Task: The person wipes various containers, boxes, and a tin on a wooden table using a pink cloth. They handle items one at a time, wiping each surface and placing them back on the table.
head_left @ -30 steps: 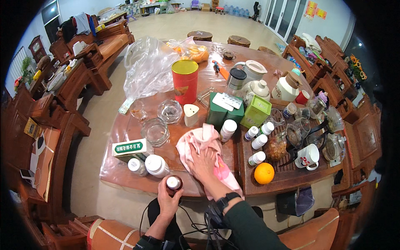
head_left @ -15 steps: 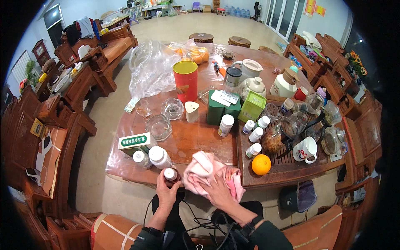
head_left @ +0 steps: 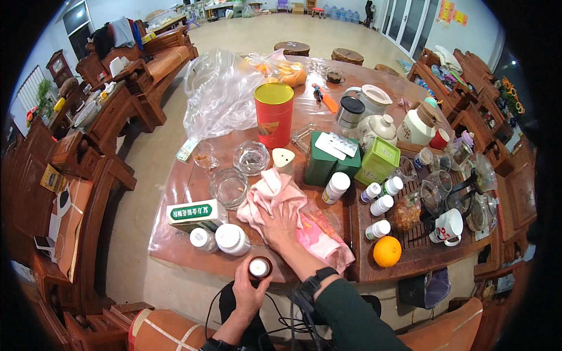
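Grips a white-capped brown bottle (head_left: 260,268) in the left hand (head_left: 249,291), clamped around its sides, at the near edge of the table (head_left: 181,182). Presses a pink cloth (head_left: 273,192) against it with the right hand (head_left: 278,228), laid flat and apart from the left, just beside a glass dish (head_left: 227,190).

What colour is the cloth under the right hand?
The cloth under the right hand is pale pink with brighter pink patches, seen in the head view.

Tabletop (head_left: 187,182) under pink cloth (head_left: 270,196) hidden; brown bottle (head_left: 259,268) partly behind left hand (head_left: 248,292); dark sleeve (head_left: 357,316) cut off.
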Motion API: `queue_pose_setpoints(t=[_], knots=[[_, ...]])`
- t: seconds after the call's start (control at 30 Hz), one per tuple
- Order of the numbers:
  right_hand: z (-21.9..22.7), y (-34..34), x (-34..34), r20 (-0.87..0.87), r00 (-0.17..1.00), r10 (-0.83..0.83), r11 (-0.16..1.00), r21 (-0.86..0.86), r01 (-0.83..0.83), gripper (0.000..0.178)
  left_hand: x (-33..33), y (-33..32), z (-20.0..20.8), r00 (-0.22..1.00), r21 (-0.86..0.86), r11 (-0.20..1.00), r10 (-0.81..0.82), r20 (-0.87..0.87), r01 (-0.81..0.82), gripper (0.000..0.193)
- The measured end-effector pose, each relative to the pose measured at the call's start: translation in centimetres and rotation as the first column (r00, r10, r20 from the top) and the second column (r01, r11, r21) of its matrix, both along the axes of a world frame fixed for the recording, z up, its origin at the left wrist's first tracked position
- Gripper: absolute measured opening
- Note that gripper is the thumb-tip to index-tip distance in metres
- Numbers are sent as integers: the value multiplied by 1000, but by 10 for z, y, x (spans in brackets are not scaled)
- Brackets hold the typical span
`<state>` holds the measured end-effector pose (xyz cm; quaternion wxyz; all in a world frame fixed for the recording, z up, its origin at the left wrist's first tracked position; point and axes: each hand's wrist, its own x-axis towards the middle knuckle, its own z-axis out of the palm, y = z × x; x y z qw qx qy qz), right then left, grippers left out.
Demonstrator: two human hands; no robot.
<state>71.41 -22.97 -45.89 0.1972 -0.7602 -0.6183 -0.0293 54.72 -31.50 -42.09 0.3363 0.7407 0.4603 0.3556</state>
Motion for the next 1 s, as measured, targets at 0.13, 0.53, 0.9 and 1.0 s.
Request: queue_pose_setpoints(t=[0.13, 0.53, 0.9, 1.0], knots=[[-11, 12, 0, -46, 999, -7, 999, -34, 5, 55, 7, 2, -3, 1000, 31, 999, -27, 10, 26, 72], [17, -174, 5, -61, 975, -212, 977, -20, 211, 61, 53, 38, -14, 999, -31, 999, 24, -21, -25, 82], [17, -160, 8, -182, 915, -360, 929, 19, 369, 65, 89, -2, 65, 994, 355, 931, -104, 31, 86, 76], [11, -156, 11, -161, 916, -368, 926, 18, 376, 63, 154, 29, 72, 962, 377, 895, -270, 32, 239, 72]])
